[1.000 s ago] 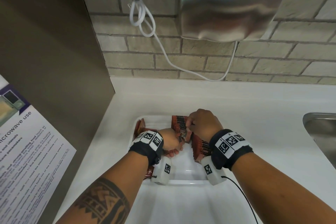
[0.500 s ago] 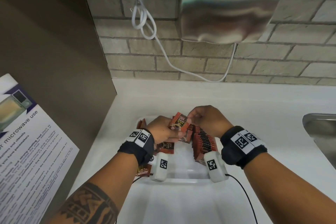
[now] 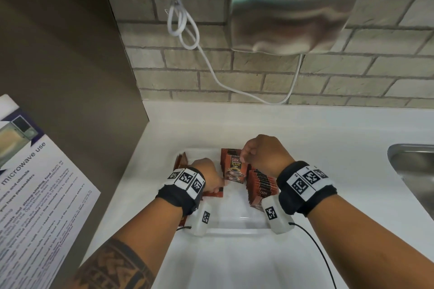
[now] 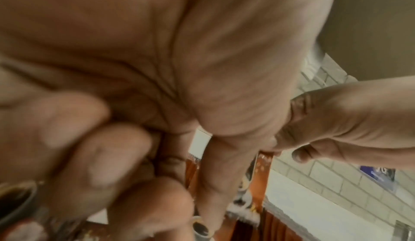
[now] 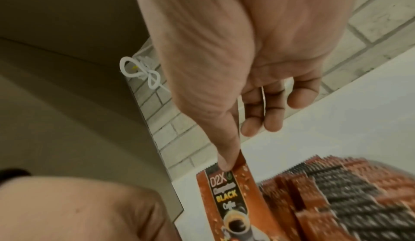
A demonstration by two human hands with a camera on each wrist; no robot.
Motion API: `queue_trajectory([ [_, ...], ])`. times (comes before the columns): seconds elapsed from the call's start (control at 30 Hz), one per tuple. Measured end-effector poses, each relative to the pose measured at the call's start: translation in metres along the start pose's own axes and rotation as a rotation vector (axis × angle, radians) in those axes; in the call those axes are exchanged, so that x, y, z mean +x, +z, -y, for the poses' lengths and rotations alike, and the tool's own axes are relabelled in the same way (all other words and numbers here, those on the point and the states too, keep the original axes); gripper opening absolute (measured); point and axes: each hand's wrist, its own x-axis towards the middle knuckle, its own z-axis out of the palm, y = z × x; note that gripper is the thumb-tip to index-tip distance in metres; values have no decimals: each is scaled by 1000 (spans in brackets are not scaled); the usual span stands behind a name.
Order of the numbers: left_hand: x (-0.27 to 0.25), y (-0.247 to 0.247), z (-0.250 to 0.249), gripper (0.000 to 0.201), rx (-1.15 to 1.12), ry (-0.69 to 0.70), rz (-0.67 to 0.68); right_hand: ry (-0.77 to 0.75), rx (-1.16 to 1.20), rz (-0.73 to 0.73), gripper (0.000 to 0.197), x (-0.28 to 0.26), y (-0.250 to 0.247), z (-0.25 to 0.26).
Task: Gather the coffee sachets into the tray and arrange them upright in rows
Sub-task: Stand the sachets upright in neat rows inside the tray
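Right hand pinches top edge of one coffee sachet, thumb in front, fingers behind; sachet hangs upright below grip, label facing person, over tray on worktop.

Left hand low in tray, fingers curled onto flat sachets; exact hold: cannot tell.

Judgement: seat sachet's bottom edge against standing row just right of it, keep it vertical, release only once neighbours support it.

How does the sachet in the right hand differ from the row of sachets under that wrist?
The held sachet shows its whole printed front; the packed row shows mostly top edges. The right hand pinches the held sachet's top; nothing grips the row. Both are the same orange-and-black D2X design, inside the tray.
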Motion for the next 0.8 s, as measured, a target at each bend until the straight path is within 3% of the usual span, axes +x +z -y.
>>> queue_trajectory([
  [0.1, 3, 5, -6, 22, 20, 50, 133, 61, -90, 53, 21, 2, 10, -1],
  [0.23, 6, 12, -15, 27, -65, 144, 255, 110, -211, 102, 17, 6, 20, 5],
  [0.4, 16, 16, -19, 37, -89, 163, 255, 125, -289, 105, 15, 12, 27, 6],
  [0.8, 37, 27, -12, 32, -326, 79, 242, 111, -204, 73, 15, 15, 23, 1],
])
